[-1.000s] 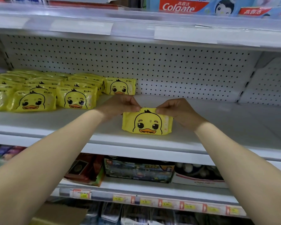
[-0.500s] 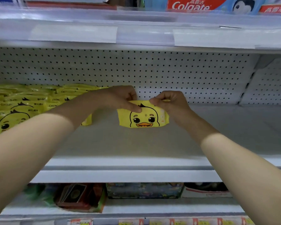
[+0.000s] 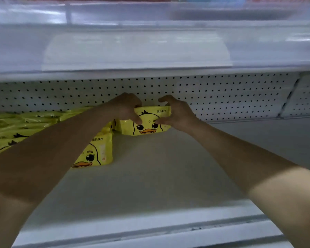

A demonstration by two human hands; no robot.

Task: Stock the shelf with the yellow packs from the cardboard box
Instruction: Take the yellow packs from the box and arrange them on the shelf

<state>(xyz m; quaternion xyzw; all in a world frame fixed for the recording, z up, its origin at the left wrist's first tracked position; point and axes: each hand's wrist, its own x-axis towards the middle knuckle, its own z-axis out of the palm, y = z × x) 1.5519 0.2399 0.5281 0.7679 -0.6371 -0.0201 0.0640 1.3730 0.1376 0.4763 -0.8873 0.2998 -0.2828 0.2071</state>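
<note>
Grips one yellow pack [image 3: 147,127] with both hands: left hand [image 3: 125,108] round the upper left corner, right hand [image 3: 176,113] round the upper right, thumbs across the duck face. Holds it upright at the back of the shelf [image 3: 159,179], close to the pegboard [image 3: 222,97]. Just left and nearer the front, another duck pack [image 3: 97,153], partly hidden by the left forearm. Further left, a blurred row of yellow packs [image 3: 16,126]. Overhead, the upper shelf [image 3: 150,51] edge.

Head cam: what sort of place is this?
Probably a shop aisle: a white gondola shelf with a pegboard back, a clear price-label strip on the shelf above, and rows of identical yellow duck packs.
</note>
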